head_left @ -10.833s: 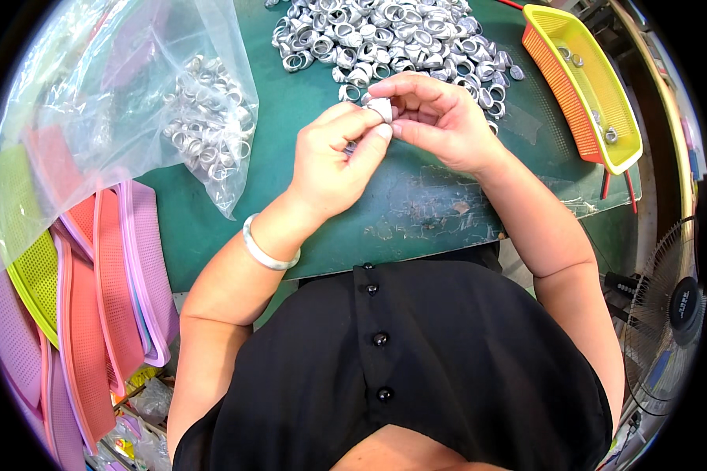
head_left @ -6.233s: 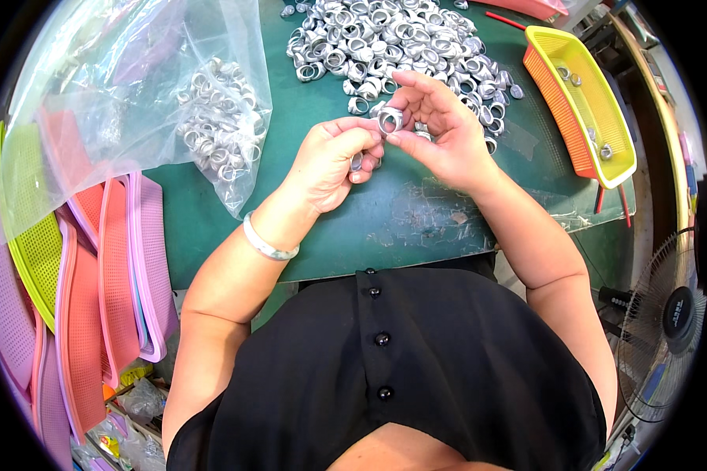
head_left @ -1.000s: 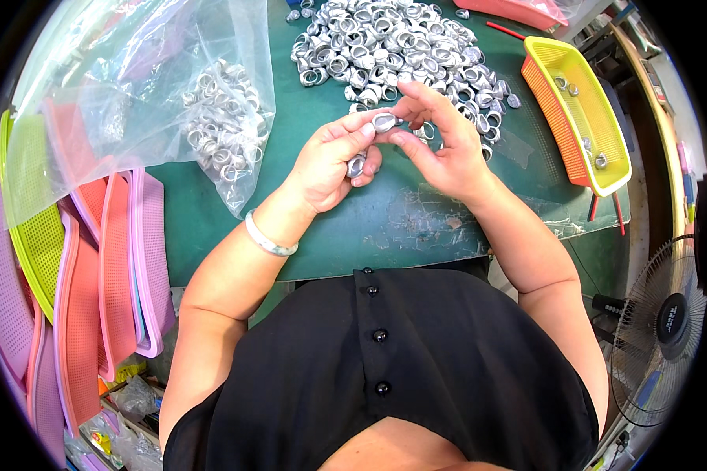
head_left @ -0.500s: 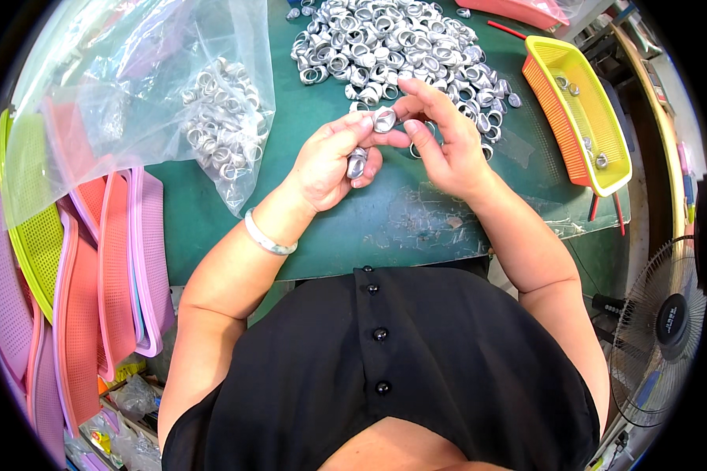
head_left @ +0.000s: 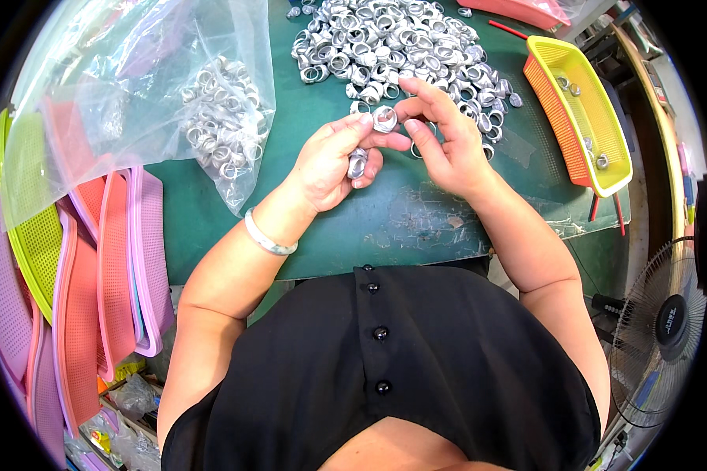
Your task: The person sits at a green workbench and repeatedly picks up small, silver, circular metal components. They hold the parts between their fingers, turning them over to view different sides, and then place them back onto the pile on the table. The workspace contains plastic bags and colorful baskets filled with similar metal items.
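Observation:
Between the thumb and forefinger of my left hand (head_left: pixel 326 166) is a silver-coloured metal ring (head_left: pixel 384 119) with a broad oval face. A second silver ring (head_left: pixel 357 163) rests against the lower curled fingers of the same hand. My right hand (head_left: pixel 457 149) hovers just to the right of the first ring, its thumb and fingers apart and holding nothing; whether a fingertip touches the ring I cannot tell. Behind both hands lies a large heap of similar silver rings (head_left: pixel 393 43) on the green tabletop (head_left: pixel 314 243).
A clear plastic bag (head_left: pixel 247 177) with more rings lies at the left. Purple, pink and green perforated plastic baskets (head_left: pixel 118 275) stand at the left edge. On the right, a yellow and orange basket (head_left: pixel 562 129) holds several rings, and a fan (head_left: pixel 656 330) stands below.
The ring between my left thumb and forefinger has tilted slightly, so its face catches the light differently. Both hands have stayed almost in place.

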Tool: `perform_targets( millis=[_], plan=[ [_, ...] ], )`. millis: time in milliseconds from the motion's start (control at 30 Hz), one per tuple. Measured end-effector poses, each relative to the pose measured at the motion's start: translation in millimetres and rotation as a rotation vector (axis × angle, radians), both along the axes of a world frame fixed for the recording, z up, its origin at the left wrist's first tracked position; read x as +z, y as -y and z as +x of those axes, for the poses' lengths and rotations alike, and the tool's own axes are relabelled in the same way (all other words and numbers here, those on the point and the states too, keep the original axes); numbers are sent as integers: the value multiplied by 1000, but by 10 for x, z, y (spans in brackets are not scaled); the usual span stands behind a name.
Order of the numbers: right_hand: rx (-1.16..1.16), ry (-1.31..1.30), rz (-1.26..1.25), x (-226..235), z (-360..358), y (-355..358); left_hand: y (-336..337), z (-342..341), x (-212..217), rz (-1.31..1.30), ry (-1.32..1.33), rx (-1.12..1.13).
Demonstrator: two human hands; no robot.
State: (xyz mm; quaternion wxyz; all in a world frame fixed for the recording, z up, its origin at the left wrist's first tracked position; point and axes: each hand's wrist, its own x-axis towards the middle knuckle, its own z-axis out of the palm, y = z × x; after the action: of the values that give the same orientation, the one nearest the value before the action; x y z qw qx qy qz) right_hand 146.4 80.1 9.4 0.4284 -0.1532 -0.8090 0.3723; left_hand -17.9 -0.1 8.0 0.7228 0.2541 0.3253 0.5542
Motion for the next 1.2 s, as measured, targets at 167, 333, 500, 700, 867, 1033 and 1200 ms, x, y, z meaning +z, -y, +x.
perform_targets(
  millis=[167, 333, 500, 700, 867, 1033, 1200],
  plan=[
    [1, 19, -15, 25, 8, 10, 6, 6, 20, -2, -2, -2],
    [46, 25, -32, 17, 6, 5, 14, 11, 46, -12, -41, 5],
    [83, 65, -58, 11, 18, -1, 17, 26, 43, -11, -84, 30],
    [65, 107, -20, 39, 16, 10, 31, 47, 56, -18, -128, 64],
    [52, 24, 2, -7, -24, 6, 32, 40, 50, 8, -126, 63],
    [77, 27, -125, -26, -10, -3, 39, 46, 45, 0, -136, 66],
    [89, 59, -215, 0, 20, -5, 44, 56, 55, -24, -97, 65]
  ],
)
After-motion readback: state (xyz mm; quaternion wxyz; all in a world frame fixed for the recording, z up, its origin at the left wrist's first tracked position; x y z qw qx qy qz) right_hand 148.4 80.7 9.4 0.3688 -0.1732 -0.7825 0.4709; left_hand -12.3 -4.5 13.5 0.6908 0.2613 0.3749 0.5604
